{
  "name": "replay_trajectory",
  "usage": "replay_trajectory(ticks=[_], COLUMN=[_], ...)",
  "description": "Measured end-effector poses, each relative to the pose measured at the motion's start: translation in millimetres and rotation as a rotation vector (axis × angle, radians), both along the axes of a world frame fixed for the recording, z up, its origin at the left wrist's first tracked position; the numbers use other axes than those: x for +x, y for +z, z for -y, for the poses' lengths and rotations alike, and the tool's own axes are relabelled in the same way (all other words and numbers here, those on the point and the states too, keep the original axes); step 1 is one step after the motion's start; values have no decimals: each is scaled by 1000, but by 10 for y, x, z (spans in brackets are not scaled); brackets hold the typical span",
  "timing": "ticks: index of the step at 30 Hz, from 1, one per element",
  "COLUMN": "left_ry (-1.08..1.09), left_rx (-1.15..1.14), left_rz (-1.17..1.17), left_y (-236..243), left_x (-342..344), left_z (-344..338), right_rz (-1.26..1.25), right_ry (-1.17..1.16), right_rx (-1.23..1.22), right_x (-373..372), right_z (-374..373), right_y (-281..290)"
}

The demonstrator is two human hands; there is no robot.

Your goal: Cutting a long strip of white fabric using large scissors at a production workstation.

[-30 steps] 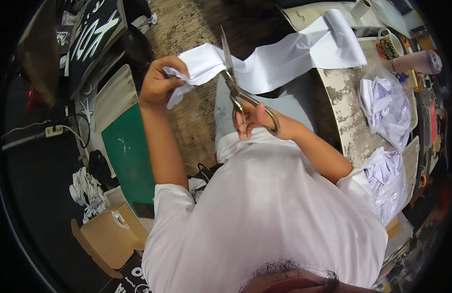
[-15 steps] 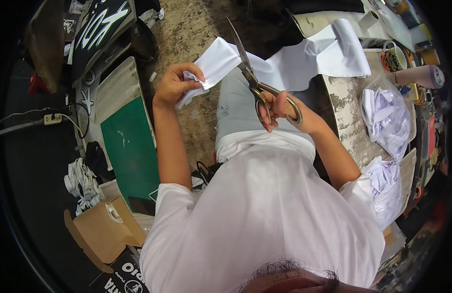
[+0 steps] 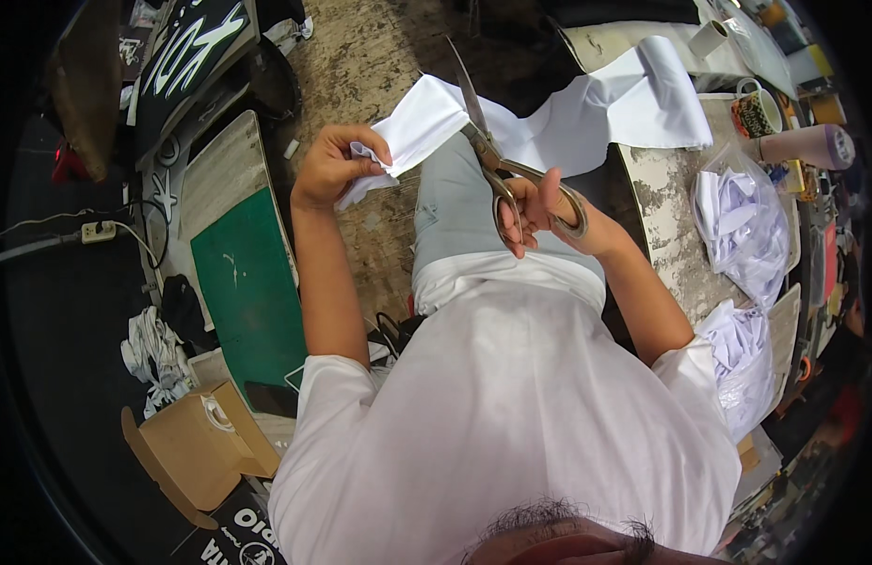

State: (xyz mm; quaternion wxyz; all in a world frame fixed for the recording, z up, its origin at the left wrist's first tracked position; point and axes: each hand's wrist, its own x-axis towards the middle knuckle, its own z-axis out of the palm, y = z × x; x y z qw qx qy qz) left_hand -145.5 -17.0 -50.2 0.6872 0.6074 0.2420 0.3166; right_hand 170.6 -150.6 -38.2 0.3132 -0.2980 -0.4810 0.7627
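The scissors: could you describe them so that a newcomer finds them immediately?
Beyond the white shirt, find the pale grey-blue trousers. Above them, the right hand holds the scissors, blades pointing away from the shirt. Beside the white cloth, they stand out as metal with two looped handles.

The person wears a loose, plain white shirt (image 3: 511, 377), slightly lilac in its shaded parts, with soft lengthwise folds down the front and a hem (image 3: 511, 276) bunched in gathers at the waist. Its left sleeve (image 3: 334, 381) and right sleeve (image 3: 688, 367) are short and wide, with openings near the elbows. The left forearm (image 3: 334, 278) and right forearm (image 3: 643, 292) are bare, as are the left grip (image 3: 344, 168) and right grip (image 3: 549, 212). The trousers (image 3: 459, 202) are pale grey-blue, with a small roughened patch on the left leg.
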Motion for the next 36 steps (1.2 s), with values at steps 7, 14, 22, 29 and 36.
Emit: replay_trajectory(ticks=[7, 14, 22, 29, 36], left_ry=[6, 24, 14, 28, -21], left_rx=[-25, -45, 2, -42, -286], left_rz=[-31, 37, -31, -120, -46], left_y=[-33, -83, 1, -170, -524], left_x=[28, -1, 46, 156, 9], left_z=[28, 32, 69, 32, -191], right_rz=[19, -6, 7, -46, 244], right_ry=[22, 32, -30, -65, -113], right_rx=[45, 64, 18, 51, 139], right_x=[36, 54, 30, 104, 127], right_z=[-14, -9, -5, -19, 69], right_y=[12, 7, 6, 27, 298])
